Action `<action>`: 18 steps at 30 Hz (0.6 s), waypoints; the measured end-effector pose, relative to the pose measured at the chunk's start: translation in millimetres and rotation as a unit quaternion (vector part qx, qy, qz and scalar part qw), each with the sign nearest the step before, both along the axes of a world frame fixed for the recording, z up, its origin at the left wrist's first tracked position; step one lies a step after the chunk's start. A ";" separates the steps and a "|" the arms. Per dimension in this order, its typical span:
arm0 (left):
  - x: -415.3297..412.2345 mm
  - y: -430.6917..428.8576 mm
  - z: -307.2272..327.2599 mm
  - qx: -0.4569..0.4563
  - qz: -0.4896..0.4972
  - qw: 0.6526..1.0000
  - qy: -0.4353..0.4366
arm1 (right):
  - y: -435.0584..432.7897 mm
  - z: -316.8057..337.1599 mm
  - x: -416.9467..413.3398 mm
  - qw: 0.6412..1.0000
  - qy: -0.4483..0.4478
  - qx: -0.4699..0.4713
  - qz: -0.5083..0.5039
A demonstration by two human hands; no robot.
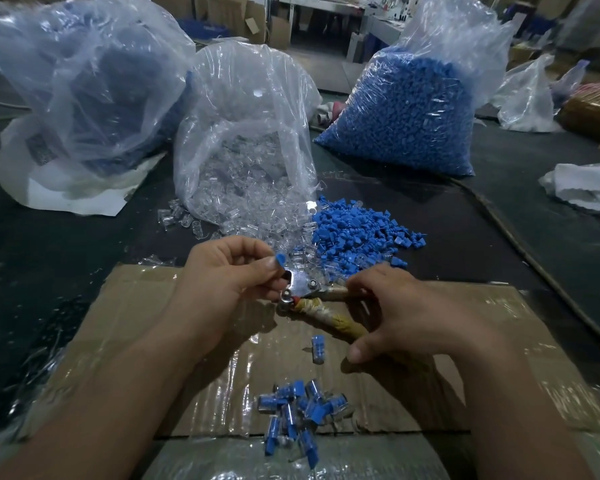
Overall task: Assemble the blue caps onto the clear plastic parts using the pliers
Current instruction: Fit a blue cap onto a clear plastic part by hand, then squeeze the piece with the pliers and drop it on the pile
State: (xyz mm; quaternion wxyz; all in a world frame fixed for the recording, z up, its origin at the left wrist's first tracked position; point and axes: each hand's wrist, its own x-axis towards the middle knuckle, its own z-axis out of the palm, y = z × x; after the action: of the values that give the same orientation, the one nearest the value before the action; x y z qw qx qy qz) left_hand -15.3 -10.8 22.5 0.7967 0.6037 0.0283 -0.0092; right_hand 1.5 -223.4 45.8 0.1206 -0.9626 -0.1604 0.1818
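Left hand: your left hand (222, 271) pinches a cap (280, 262), touching the pliers' head.
Right hand: your right hand (395, 313) curls round the handles of the pliers (302, 289), which are spread.
Axis: the pliers run from head, far left, to handles, near right, so your left hand is the nearer feeder.
Stock: caps (354, 233) and clear parts (257, 209) lie just beyond; finished pieces (302, 410) lie near.
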 end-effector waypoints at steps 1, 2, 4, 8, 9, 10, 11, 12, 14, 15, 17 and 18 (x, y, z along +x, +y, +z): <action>0.1 -0.1 -0.2 0.001 0.001 1.000 -0.001 | 3.1 -2.0 -0.2 1.000 -0.010 -0.014 0.009; -0.1 0.0 -0.4 0.001 0.001 1.000 -0.001 | 6.2 -3.2 -0.3 0.999 -0.021 -0.023 0.014; -0.2 0.4 -0.9 -0.001 0.000 1.000 0.000 | 9.4 -2.8 -0.2 0.999 -0.034 -0.020 0.008; -0.7 0.4 -0.3 0.007 0.002 1.000 -0.004 | 13.8 -1.0 -1.5 0.998 -0.060 -0.016 -0.013; -0.8 0.4 -0.1 0.010 0.003 1.000 -0.007 | 16.5 -2.0 -2.1 0.997 -0.078 -0.026 -0.012; -0.8 0.4 0.0 0.011 0.003 1.000 -0.010 | 19.5 -3.0 -2.5 0.995 -0.097 -0.037 -0.010; -0.8 0.8 -0.2 0.012 0.005 1.000 -0.015 | 22.1 -4.5 -2.8 0.993 -0.111 -0.045 -0.009; -0.3 1.2 -0.6 0.012 0.007 1.000 -0.020 | 23.9 -5.9 -2.6 0.992 -0.119 -0.049 -0.011; 0.7 2.6 -2.2 0.013 0.014 0.999 -0.027 | 23.2 -8.3 -1.3 0.990 -0.131 -0.043 -0.018; 1.5 3.3 -3.4 0.011 0.019 0.999 -0.029 | 21.3 -8.9 -0.5 0.989 -0.143 -0.032 -0.022; 3.2 4.3 -5.5 0.001 0.032 0.999 -0.032 | 16.9 -8.4 0.7 0.986 -0.167 -0.002 -0.030; 3.9 4.6 -6.4 -0.004 0.041 0.999 -0.033 | 15.1 -7.4 0.8 0.984 -0.176 0.012 -0.035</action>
State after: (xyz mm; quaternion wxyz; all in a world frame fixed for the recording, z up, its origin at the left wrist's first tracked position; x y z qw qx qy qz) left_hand -11.4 -6.2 16.2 0.7994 0.5986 0.0266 0.0432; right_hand 2.3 -208.2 38.3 0.1085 -0.9831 -0.1475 0.0035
